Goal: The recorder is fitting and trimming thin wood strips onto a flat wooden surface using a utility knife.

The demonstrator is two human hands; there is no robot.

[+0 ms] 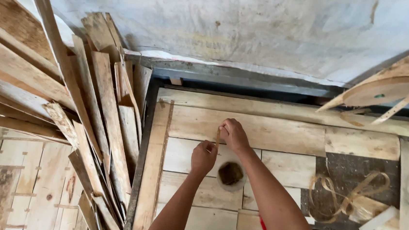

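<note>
Both hands pinched a thin strip [218, 136] upright, right hand [233, 134] above, left hand [204, 157] below, over the cup [231, 174].

Bare planks of the wooden panel [281, 133] lie open ahead of and to the right of the hands, so there is free passage toward the far edge. To the left the way is blocked — a leaning heap of wood offcuts [97, 116] crowds right up to the panel's left rail. A small round bowl [231, 174] sits just under the right forearm, and a tangle of strapping [346, 197] with a white stick [377, 221] clutters the right side — well apart from both hands.
</note>
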